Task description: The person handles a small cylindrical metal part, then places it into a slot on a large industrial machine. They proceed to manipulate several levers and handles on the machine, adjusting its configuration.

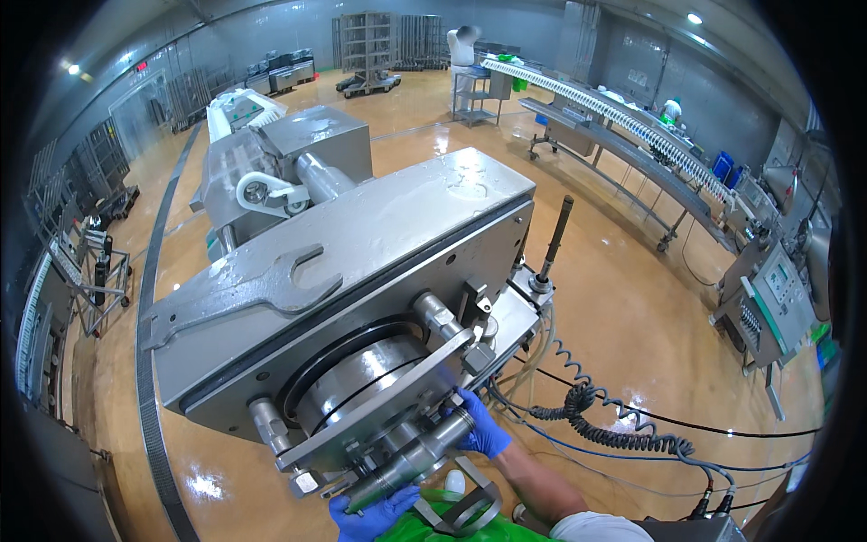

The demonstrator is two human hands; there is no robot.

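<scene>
In front of me is a stainless-steel machine head [379, 235] with a wet top. A thick steel cylinder [361, 384] projects from its face behind a bolted metal crossbar [379, 411]. Below that bar runs a metal tube [411, 470], tilted up to the right. My left hand [375, 515], in a blue glove, closes round the tube's lower left end. My right hand [483, 429], also gloved, grips the upper right end close to a bolt; its fingertips are partly hidden. A large open-ended wrench [262, 294] lies on the housing, out of reach of both hands' grip.
A curved metal bracket [474, 510] sits by my green apron. Coiled black cables [623, 438] and hoses cross the floor at right. A long conveyor [623, 117] and a control panel [777, 289] stand beyond. Another person [461, 54] stands far back near a rack [366, 45].
</scene>
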